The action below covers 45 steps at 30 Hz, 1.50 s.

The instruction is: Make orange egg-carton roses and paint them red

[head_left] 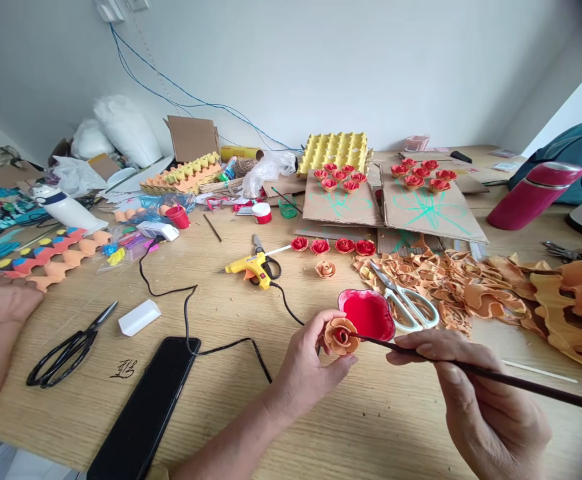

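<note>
You appear to be partway through colouring the small flower [341,346]: its rolled centre is red, while the outer petals are plain orange. It sits at the fingertips of your left hand [301,373], pinched between thumb and fingers above the surface [211,393], its open face turned up towards you. Your right hand [491,407] pinches the thin dark brush [541,385] like a pen, the tip at the red centre. The dish [363,293] of red paint is just beyond your left fingertips.

For the next stroke, I'd judge that the brush needs a light touch and the left fingers a soft, steady pinch, since the petals look thin and could bend. Turning the flower slightly would expose bare orange. The petals look cupped and layered around the tight centre, with slightly uneven edges.
</note>
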Tool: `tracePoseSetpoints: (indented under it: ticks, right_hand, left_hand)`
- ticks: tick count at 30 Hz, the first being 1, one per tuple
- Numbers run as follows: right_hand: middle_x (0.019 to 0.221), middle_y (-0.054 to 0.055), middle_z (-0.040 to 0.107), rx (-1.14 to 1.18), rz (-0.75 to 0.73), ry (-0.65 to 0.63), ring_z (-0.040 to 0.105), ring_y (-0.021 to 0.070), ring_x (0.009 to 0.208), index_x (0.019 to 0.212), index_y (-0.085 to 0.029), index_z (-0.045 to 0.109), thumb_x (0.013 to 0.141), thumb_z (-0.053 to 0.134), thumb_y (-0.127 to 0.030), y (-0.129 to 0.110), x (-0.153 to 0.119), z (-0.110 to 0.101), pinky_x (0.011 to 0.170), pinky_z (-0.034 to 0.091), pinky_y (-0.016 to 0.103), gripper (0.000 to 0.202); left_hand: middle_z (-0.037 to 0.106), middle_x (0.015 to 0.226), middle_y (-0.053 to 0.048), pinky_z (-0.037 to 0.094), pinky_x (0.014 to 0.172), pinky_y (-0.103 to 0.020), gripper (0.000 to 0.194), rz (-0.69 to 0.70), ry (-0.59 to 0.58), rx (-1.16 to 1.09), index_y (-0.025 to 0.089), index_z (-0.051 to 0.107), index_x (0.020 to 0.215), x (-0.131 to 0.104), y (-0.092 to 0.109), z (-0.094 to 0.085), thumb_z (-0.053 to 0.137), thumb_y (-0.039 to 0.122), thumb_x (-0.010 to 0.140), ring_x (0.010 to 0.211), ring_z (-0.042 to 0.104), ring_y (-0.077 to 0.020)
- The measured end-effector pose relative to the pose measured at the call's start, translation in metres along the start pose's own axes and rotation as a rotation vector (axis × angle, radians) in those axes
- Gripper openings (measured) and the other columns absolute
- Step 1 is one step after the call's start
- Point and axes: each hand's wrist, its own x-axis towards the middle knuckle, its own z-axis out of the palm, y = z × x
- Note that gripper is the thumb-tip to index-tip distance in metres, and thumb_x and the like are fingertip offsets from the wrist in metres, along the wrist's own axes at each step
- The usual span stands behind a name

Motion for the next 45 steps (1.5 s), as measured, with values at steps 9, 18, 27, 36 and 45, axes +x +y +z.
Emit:
tracePoseSetpoints:
  ticks: [9, 18, 27, 36, 45]
  right_hand:
    - [0.101, 0.006, 0.080, 0.012, -0.016, -0.037, 0.083, 0.0198, 0.087, 0.115, -0.024, 0.070, 0.108, 0.053, -0.015, 0.001, 0.000, 0.005, 0.077, 0.067, 0.030, 0.020]
    - [0.103, 0.008, 0.082, -0.048, -0.057, -0.162, 0.081, 0.0226, 0.099, 0.118, -0.025, 0.068, 0.104, 0.056, -0.012, 0.011, -0.009, 0.003, 0.084, 0.066, 0.034, 0.023]
    - [0.113, 0.010, 0.080, -0.099, -0.058, -0.224, 0.081, 0.0222, 0.102, 0.122, -0.026, 0.068, 0.103, 0.057, -0.011, 0.008, -0.012, 0.002, 0.087, 0.067, 0.034, 0.027]
    - [0.104, 0.007, 0.082, -0.095, -0.071, -0.099, 0.080, 0.0229, 0.106, 0.118, -0.025, 0.070, 0.102, 0.058, -0.008, 0.012, -0.010, -0.001, 0.087, 0.066, 0.034, 0.026]
    - [0.109, 0.005, 0.080, -0.021, -0.038, -0.157, 0.080, 0.0184, 0.101, 0.119, -0.025, 0.069, 0.103, 0.057, -0.007, 0.008, -0.010, 0.003, 0.090, 0.064, 0.030, 0.026]
  left_hand:
    - [0.071, 0.113, -0.004, 0.054, 0.083, -0.029, 0.051, 0.103, 0.014, 0.210, 0.024, 0.062, 0.126, -0.003, -0.004, 0.003, 0.077, 0.008, 0.079, 0.094, 0.067, -0.0195]
    - [0.069, 0.115, -0.005, 0.054, 0.084, -0.029, 0.051, 0.197, 0.001, 0.269, 0.025, 0.060, 0.129, -0.005, -0.007, 0.004, 0.077, 0.010, 0.083, 0.100, 0.066, -0.0207]
    - [0.069, 0.112, -0.004, 0.054, 0.082, -0.029, 0.049, 0.193, -0.001, 0.268, 0.024, 0.060, 0.127, -0.005, -0.006, 0.005, 0.076, 0.010, 0.083, 0.098, 0.066, -0.0204]
    - [0.072, 0.110, -0.004, 0.055, 0.081, -0.029, 0.047, 0.066, -0.004, 0.165, 0.024, 0.064, 0.123, -0.004, 0.002, 0.003, 0.079, 0.012, 0.080, 0.093, 0.068, -0.0194]
    - [0.071, 0.110, -0.004, 0.053, 0.080, -0.029, 0.049, 0.084, 0.004, 0.200, 0.022, 0.063, 0.125, -0.004, -0.003, 0.005, 0.080, 0.014, 0.080, 0.091, 0.067, -0.0195]
